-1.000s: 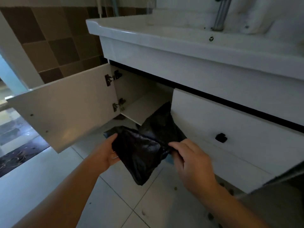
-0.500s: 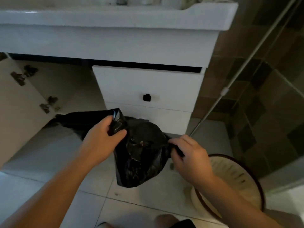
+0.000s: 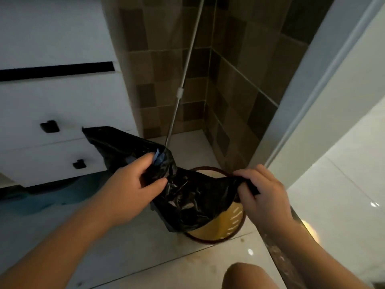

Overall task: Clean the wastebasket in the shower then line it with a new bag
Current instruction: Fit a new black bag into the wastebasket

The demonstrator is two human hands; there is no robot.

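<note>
Two hands: left hand (image 3: 129, 184) and right hand (image 3: 264, 197). One black trash bag (image 3: 187, 197), held btwn them. One wastebasket (image 3: 227, 226) w/ a dark rim, partly covered by the bag. Two black drawer knobs on the white vanity: upper knob (image 3: 49, 126), lower knob (image 3: 79, 164). One metal pole (image 3: 183, 80) leaning at the tiled wall. One bare knee (image 3: 248, 276) at the bottom edge.

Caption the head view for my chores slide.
Both hands spread a crumpled black plastic bag above a cream brown-rimmed wastebasket.
</note>
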